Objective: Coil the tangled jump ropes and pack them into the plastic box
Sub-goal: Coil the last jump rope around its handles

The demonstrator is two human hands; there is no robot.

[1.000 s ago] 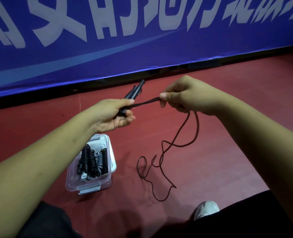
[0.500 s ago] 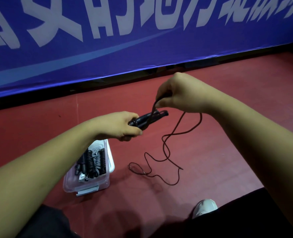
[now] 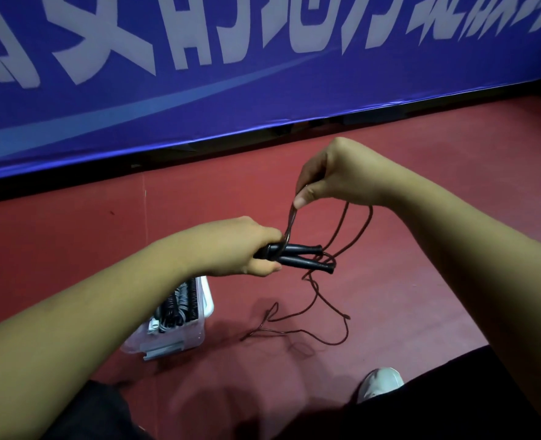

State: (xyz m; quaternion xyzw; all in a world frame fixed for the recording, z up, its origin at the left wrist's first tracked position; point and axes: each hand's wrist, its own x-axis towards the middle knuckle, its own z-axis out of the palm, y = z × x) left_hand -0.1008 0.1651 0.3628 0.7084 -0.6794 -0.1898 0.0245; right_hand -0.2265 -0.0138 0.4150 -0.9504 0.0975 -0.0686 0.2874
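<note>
In mid-air, left hand round handles, right hand on rope

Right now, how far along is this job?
Some coiled ropes already sit in the plastic box. In hand: the left hand grips two black handles while the right hand pinches the cord, looped over them. Left: much cord lies loose on the floor, then boxing it.

Left hand is gripping both black handles together, pointing right. Right hand pinches the dark red rope just above them; the rest trails in loose loops on the red floor. Plastic box with coiled ropes sits under the left forearm.
</note>
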